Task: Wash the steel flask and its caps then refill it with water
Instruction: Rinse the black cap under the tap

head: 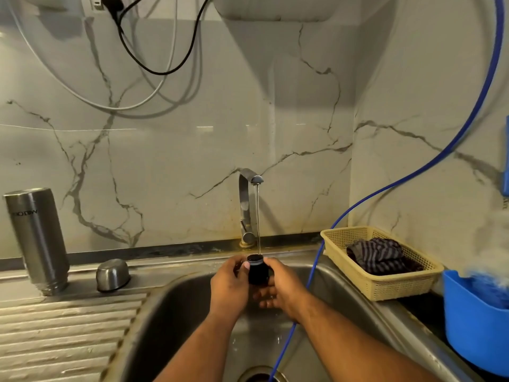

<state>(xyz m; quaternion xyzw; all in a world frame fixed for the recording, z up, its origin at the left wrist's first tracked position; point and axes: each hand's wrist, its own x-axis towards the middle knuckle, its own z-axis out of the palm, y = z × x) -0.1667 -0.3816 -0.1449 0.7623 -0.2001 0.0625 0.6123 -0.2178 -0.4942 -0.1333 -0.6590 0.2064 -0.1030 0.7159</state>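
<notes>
The black inner cap (257, 270) is being held over the sink (176, 307), directly under the thin stream (258, 216) falling from the tap (249, 205). Its long axis is being kept upright, open top toward the spout, so the water is landing on its upper face.

The left hand (230, 288) is being closed around the cap from the left, fingers (246, 267) wrapped on its side wall. The right hand (278, 288) is being pressed against it from the right, thumb near the rim, the remaining fingers curled beneath; both are gripping the same piece. Neither hand is judged nearer: the cap is lying between them.

The steel flask (38, 238) is being left mouth-down on the bench beside the draining board (68, 326), well apart to the left. The domed steel outer cap (113, 274) is being left just beside it, closer to the basin.

Judgement: the inner cap's rinse is in hand. When the cap is set down, the left hand is the one facing the flask and the outer cap. Refilling is not yet begun.
</notes>
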